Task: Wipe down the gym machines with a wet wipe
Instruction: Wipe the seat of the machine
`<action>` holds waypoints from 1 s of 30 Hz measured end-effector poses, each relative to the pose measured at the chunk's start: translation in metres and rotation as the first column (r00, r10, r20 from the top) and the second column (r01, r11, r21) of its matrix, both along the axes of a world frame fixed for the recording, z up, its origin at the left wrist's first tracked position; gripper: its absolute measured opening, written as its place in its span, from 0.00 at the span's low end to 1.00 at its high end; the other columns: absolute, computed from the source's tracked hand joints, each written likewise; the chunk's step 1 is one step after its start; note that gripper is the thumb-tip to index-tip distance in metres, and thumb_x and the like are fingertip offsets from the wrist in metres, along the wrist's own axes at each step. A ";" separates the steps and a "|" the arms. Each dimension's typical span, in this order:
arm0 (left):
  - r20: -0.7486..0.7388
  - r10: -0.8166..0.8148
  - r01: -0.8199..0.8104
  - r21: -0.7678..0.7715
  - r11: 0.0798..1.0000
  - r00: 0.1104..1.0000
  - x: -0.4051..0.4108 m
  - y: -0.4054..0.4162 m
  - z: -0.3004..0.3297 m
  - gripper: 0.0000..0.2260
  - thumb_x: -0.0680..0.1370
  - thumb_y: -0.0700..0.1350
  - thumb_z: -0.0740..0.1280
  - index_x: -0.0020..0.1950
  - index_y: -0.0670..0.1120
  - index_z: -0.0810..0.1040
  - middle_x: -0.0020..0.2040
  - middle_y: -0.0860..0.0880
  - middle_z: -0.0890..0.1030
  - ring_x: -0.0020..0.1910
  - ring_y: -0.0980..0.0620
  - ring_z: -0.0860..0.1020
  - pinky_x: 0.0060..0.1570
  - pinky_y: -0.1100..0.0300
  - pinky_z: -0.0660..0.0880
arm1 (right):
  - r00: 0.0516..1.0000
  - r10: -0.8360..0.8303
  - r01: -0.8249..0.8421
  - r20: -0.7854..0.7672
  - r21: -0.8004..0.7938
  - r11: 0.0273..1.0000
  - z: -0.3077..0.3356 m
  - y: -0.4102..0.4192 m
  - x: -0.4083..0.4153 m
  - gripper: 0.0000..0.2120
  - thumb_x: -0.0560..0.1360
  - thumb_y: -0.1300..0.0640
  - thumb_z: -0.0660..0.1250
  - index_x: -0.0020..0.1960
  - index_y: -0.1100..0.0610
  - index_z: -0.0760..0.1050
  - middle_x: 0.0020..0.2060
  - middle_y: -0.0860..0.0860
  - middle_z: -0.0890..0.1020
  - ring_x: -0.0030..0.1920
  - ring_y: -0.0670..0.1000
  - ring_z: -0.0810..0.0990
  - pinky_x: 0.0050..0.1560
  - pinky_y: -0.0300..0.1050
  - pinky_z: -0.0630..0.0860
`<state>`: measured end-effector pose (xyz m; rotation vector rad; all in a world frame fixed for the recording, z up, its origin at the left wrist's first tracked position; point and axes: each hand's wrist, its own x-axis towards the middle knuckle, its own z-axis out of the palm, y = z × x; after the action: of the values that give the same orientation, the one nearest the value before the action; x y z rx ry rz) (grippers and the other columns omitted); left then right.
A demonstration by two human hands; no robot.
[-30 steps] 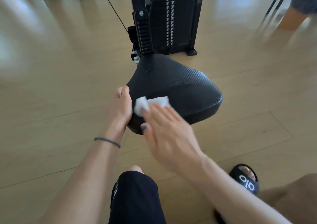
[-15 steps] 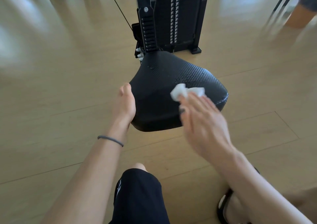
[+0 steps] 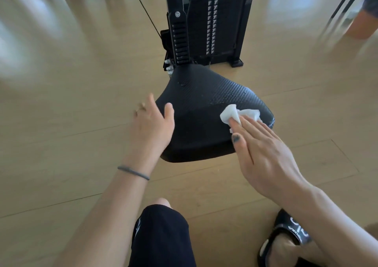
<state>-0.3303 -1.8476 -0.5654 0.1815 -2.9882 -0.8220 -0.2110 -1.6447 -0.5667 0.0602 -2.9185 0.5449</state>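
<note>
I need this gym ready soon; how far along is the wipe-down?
In hand: the right hand presses the crumpled white wet wipe flat-fingered on the black textured seat pad, at its right edge; the left hand rests on its left side. Nothing proves the pad finished. Left: the black weight stack frame looks untouched.

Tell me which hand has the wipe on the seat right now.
The right hand: its straight fingers press the white wipe onto the black seat's right side. The left hand is at the seat's left edge, with no wipe.
</note>
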 end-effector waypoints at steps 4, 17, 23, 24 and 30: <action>-0.020 -0.155 0.151 -0.119 0.981 0.988 0.008 0.037 -0.001 0.28 0.83 0.60 0.49 0.81 0.50 0.54 0.80 0.47 0.58 0.78 0.43 0.56 0.75 0.41 0.55 | 0.994 0.099 -0.101 0.036 0.039 0.994 0.007 -0.003 -0.021 0.28 0.85 0.46 0.41 0.79 0.53 0.64 0.78 0.45 0.66 0.79 0.43 0.57 0.79 0.39 0.49; -0.011 -0.152 0.142 -0.299 0.944 0.988 0.009 0.039 -0.009 0.29 0.82 0.60 0.48 0.80 0.49 0.60 0.81 0.49 0.59 0.79 0.44 0.55 0.75 0.39 0.56 | 0.964 0.205 -0.219 0.168 0.068 0.973 0.016 0.011 -0.048 0.27 0.84 0.46 0.41 0.79 0.53 0.60 0.72 0.43 0.69 0.74 0.48 0.61 0.74 0.38 0.51; 0.004 -0.159 0.152 -0.314 0.937 0.987 0.008 0.039 -0.010 0.29 0.82 0.60 0.48 0.80 0.49 0.59 0.81 0.50 0.58 0.79 0.45 0.54 0.75 0.41 0.56 | 0.983 0.051 -0.047 0.178 -0.029 0.998 0.010 0.059 -0.073 0.23 0.86 0.49 0.43 0.80 0.47 0.57 0.78 0.43 0.62 0.77 0.40 0.53 0.74 0.41 0.55; 0.006 -0.157 0.151 -0.312 0.938 0.988 0.008 0.039 -0.009 0.29 0.82 0.60 0.48 0.80 0.49 0.59 0.81 0.50 0.58 0.79 0.46 0.54 0.75 0.41 0.56 | 0.980 -0.001 0.006 0.200 -0.026 1.000 0.009 0.064 -0.080 0.23 0.87 0.50 0.43 0.80 0.49 0.58 0.79 0.44 0.62 0.78 0.42 0.54 0.74 0.43 0.56; 0.000 -0.146 0.139 -0.306 0.942 0.989 0.009 0.039 -0.008 0.29 0.82 0.60 0.48 0.80 0.50 0.60 0.80 0.50 0.59 0.78 0.46 0.55 0.75 0.41 0.56 | 0.981 0.192 -0.193 0.023 0.062 0.979 -0.002 0.009 -0.035 0.23 0.85 0.49 0.48 0.76 0.55 0.67 0.74 0.49 0.71 0.76 0.50 0.63 0.77 0.40 0.51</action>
<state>-0.3217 -1.8085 -0.5734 -0.0556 -3.0828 -0.3541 -0.2459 -1.6354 -0.5685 0.3517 -2.9643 0.4811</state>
